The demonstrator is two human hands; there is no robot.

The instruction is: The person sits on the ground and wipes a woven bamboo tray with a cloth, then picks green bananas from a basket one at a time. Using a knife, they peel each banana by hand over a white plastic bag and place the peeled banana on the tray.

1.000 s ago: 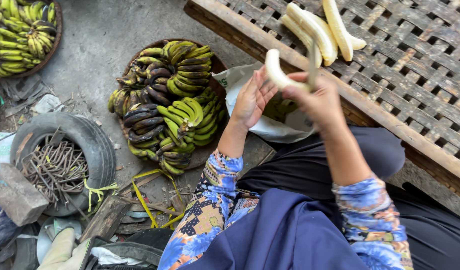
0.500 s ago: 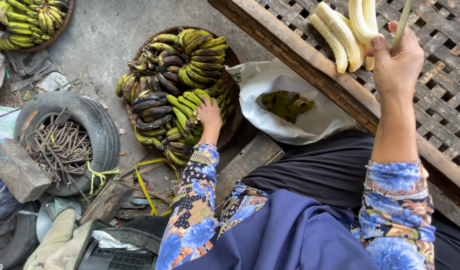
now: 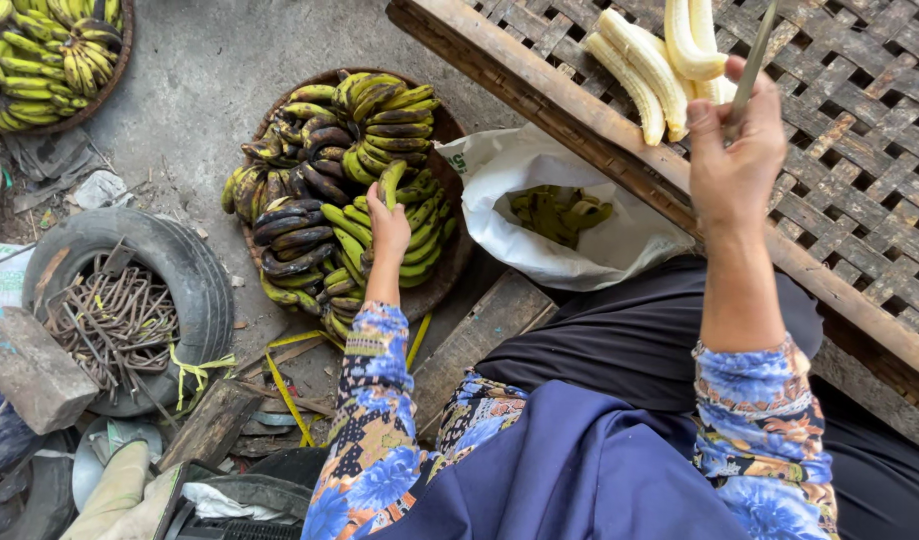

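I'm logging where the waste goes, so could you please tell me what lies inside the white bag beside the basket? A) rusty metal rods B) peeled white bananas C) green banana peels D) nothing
C: the open white bag holds green peels, while the peeled bananas lie on the woven rack and the rods sit in the tyre.

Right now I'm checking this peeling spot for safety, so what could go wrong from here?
1. The right hand holds a thin knife raised, blade up, while the person's reach goes the other way; it might nick the peeled bananas or the person.
2. The left hand grips one green banana in a heaped basket; pulling it could tumble its neighbours onto the ground.
3. The open white bag of peels sits between knee and basket and could tip.
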